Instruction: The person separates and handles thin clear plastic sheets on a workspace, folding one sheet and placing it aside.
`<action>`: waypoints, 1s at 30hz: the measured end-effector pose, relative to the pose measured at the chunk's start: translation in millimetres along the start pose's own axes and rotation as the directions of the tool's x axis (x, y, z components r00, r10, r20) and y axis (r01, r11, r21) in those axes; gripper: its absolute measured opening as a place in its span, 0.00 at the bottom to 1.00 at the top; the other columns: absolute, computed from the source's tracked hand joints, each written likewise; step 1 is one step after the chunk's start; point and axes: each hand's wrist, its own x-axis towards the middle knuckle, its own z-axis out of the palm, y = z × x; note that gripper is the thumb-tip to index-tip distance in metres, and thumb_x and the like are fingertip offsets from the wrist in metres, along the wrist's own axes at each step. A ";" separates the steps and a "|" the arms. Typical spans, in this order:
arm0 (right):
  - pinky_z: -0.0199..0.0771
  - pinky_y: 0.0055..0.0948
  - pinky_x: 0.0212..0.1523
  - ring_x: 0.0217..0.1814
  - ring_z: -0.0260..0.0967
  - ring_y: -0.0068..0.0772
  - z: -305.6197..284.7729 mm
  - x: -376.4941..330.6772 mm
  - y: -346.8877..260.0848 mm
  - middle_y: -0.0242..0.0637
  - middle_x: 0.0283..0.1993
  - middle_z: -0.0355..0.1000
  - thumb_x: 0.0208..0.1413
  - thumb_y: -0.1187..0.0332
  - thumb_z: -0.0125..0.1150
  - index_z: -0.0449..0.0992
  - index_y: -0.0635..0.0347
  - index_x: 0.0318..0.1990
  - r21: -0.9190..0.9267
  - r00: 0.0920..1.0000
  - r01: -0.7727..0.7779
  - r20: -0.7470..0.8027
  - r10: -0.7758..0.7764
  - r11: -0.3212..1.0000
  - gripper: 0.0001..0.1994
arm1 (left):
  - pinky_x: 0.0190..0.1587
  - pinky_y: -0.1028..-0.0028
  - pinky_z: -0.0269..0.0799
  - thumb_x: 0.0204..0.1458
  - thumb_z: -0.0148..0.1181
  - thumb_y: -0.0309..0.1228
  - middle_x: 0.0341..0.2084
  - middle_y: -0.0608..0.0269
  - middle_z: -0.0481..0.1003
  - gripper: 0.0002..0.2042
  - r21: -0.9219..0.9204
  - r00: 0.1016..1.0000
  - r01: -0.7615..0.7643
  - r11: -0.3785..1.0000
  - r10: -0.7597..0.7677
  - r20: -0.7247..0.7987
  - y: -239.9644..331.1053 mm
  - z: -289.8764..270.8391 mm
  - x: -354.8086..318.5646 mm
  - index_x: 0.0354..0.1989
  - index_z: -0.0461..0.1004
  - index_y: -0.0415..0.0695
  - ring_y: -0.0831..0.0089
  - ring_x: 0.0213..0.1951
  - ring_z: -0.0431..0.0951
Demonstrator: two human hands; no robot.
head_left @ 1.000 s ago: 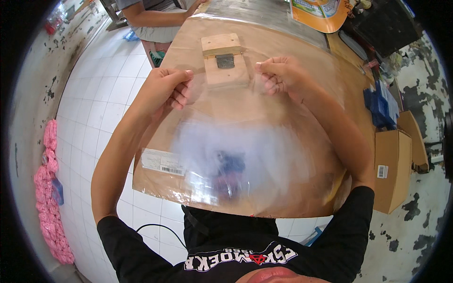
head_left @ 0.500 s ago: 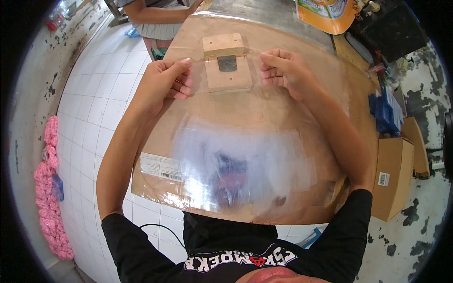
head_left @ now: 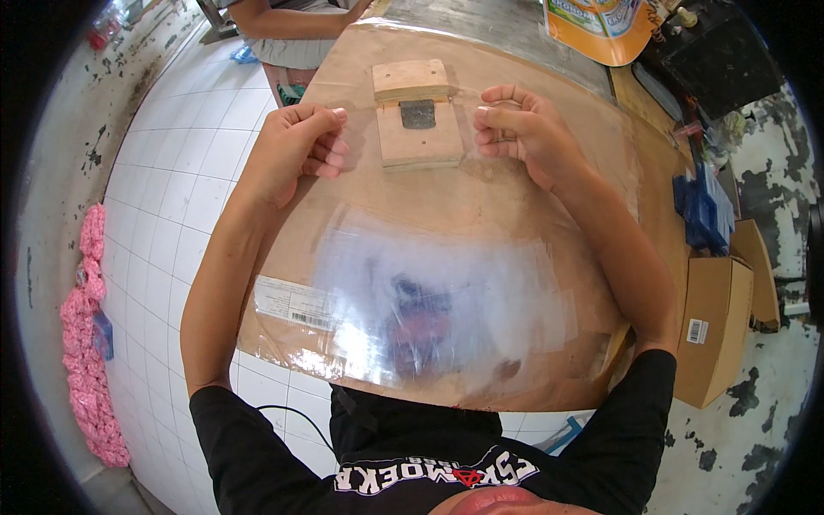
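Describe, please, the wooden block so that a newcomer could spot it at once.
Find the big brown table in front of the person, then look toward its far side. Between the left hand and right hand lies the wooden block. Its raised far end and dark square patch set it apart from the flat table around it.

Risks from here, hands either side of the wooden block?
1. If unfixed, the wooden block could slide on the shiny table covering should the left hand or right hand knock it.
2. Glare on the covering's near part might hide anything small dropped there.
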 end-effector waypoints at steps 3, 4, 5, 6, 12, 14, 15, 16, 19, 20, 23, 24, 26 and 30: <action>0.77 0.28 0.36 0.34 0.71 0.28 -1.7 0.6 1.8 0.38 0.34 0.73 0.52 0.70 0.63 0.67 0.64 0.46 0.001 1.000 0.007 -0.005 -0.007 1.000 0.16 | 0.21 0.81 0.73 0.54 0.60 0.36 0.19 0.62 0.74 0.12 0.032 1.000 -0.015 0.999 0.014 0.003 1.6 1.0 -0.3 0.26 0.75 0.40 0.78 0.17 0.73; 0.77 0.28 0.36 0.35 0.71 0.28 -2.4 0.7 2.5 0.38 0.35 0.73 0.53 0.70 0.63 0.67 0.64 0.46 0.005 1.000 0.008 -0.005 -0.008 1.000 0.16 | 0.20 0.81 0.72 0.54 0.60 0.36 0.18 0.63 0.74 0.12 0.030 1.000 -0.015 0.999 0.016 -0.010 2.4 2.6 -0.9 0.26 0.74 0.41 0.79 0.17 0.72; 0.77 0.27 0.36 0.34 0.71 0.26 -1.7 0.2 2.2 0.37 0.35 0.73 0.53 0.69 0.63 0.68 0.63 0.45 0.007 1.000 0.008 -0.014 -0.008 1.000 0.15 | 0.19 0.82 0.71 0.55 0.59 0.36 0.18 0.63 0.73 0.12 0.029 1.000 -0.016 0.999 0.017 -0.025 3.3 4.3 -1.7 0.26 0.73 0.41 0.79 0.16 0.72; 0.77 0.25 0.35 0.33 0.72 0.24 -0.5 -0.7 1.4 0.35 0.34 0.73 0.54 0.68 0.62 0.68 0.61 0.45 0.008 1.000 0.009 -0.023 -0.009 1.000 0.14 | 0.18 0.82 0.71 0.55 0.59 0.36 0.18 0.64 0.73 0.11 0.028 0.999 -0.017 0.999 0.018 -0.039 3.5 5.0 -2.4 0.26 0.72 0.42 0.80 0.15 0.71; 0.77 0.23 0.35 0.33 0.72 0.23 -2.1 -0.1 5.8 0.34 0.35 0.73 0.55 0.67 0.62 0.70 0.59 0.44 0.004 0.999 0.034 -0.040 -0.034 0.999 0.12 | 0.20 0.82 0.72 0.54 0.59 0.36 0.18 0.64 0.73 0.11 0.040 1.000 -0.021 0.999 0.022 -0.023 2.6 2.5 -4.4 0.27 0.72 0.41 0.80 0.17 0.72; 0.77 0.23 0.35 0.33 0.73 0.22 -2.2 -0.7 6.0 0.34 0.35 0.73 0.55 0.67 0.62 0.70 0.59 0.45 0.014 0.998 0.037 -0.046 -0.036 0.999 0.13 | 0.21 0.82 0.72 0.54 0.59 0.36 0.18 0.64 0.73 0.11 0.033 0.999 -0.030 0.999 0.031 -0.008 1.9 2.4 -3.8 0.27 0.72 0.41 0.80 0.17 0.72; 0.77 0.23 0.35 0.33 0.73 0.22 -2.7 -1.0 6.0 0.34 0.35 0.73 0.55 0.67 0.62 0.70 0.59 0.45 0.020 0.998 0.040 -0.045 -0.039 0.999 0.13 | 0.21 0.82 0.72 0.54 0.59 0.36 0.18 0.64 0.73 0.11 0.029 0.999 -0.036 0.999 0.036 -0.001 1.8 2.5 -3.5 0.27 0.72 0.41 0.80 0.17 0.72; 0.77 0.23 0.34 0.33 0.73 0.22 -3.2 -1.4 5.8 0.34 0.35 0.73 0.55 0.67 0.63 0.70 0.59 0.45 0.025 0.998 0.043 -0.046 -0.042 0.999 0.13 | 0.21 0.82 0.72 0.54 0.59 0.36 0.18 0.64 0.73 0.11 0.030 0.999 -0.036 0.999 0.036 -0.003 2.1 3.0 -3.6 0.27 0.73 0.42 0.80 0.17 0.72; 0.76 0.29 0.37 0.36 0.71 0.28 -2.4 0.3 6.0 0.38 0.36 0.72 0.53 0.69 0.63 0.67 0.65 0.46 0.023 0.999 0.037 -0.023 -0.037 0.999 0.16 | 0.20 0.82 0.72 0.54 0.59 0.36 0.19 0.64 0.73 0.11 0.035 0.999 -0.035 0.999 0.036 -0.015 1.8 1.8 -4.9 0.27 0.73 0.42 0.80 0.17 0.73; 0.76 0.29 0.37 0.35 0.71 0.28 -2.8 0.4 5.6 0.38 0.36 0.72 0.53 0.69 0.63 0.67 0.65 0.46 0.024 0.999 0.038 -0.023 -0.037 0.999 0.16 | 0.20 0.82 0.72 0.54 0.59 0.36 0.18 0.64 0.73 0.11 0.033 0.999 -0.037 0.999 0.037 -0.015 1.8 1.9 -4.7 0.27 0.73 0.42 0.80 0.17 0.73; 0.76 0.28 0.36 0.34 0.71 0.28 -3.3 0.8 5.2 0.38 0.35 0.72 0.53 0.70 0.63 0.67 0.66 0.47 0.023 0.999 0.039 -0.026 -0.039 0.999 0.17 | 0.20 0.83 0.72 0.54 0.59 0.36 0.18 0.65 0.74 0.11 0.028 0.999 -0.039 0.999 0.040 -0.013 0.2 1.5 -3.3 0.26 0.73 0.42 0.81 0.17 0.73; 0.76 0.28 0.36 0.34 0.71 0.28 -3.2 1.0 5.2 0.38 0.35 0.72 0.53 0.70 0.63 0.67 0.66 0.47 0.020 0.999 0.040 -0.029 -0.039 0.999 0.17 | 0.20 0.83 0.72 0.54 0.59 0.36 0.18 0.65 0.74 0.10 0.027 0.999 -0.040 0.999 0.040 -0.011 -0.3 1.4 -2.8 0.26 0.73 0.42 0.81 0.16 0.73; 0.76 0.28 0.36 0.33 0.71 0.28 -3.1 1.4 5.4 0.38 0.35 0.72 0.52 0.70 0.63 0.66 0.67 0.47 0.017 0.999 0.041 -0.034 -0.040 0.999 0.18 | 0.20 0.83 0.72 0.54 0.59 0.36 0.17 0.65 0.74 0.10 0.030 0.999 -0.038 0.999 0.038 -0.015 1.4 2.4 -3.8 0.26 0.73 0.43 0.81 0.16 0.72; 0.76 0.28 0.36 0.33 0.71 0.28 -3.7 1.9 5.9 0.38 0.34 0.72 0.52 0.71 0.63 0.66 0.68 0.49 0.014 0.998 0.042 -0.036 -0.042 0.999 0.19 | 0.20 0.83 0.72 0.54 0.59 0.35 0.17 0.65 0.74 0.10 0.045 0.999 -0.046 0.998 0.047 -0.027 2.4 4.0 -5.0 0.26 0.73 0.43 0.81 0.16 0.72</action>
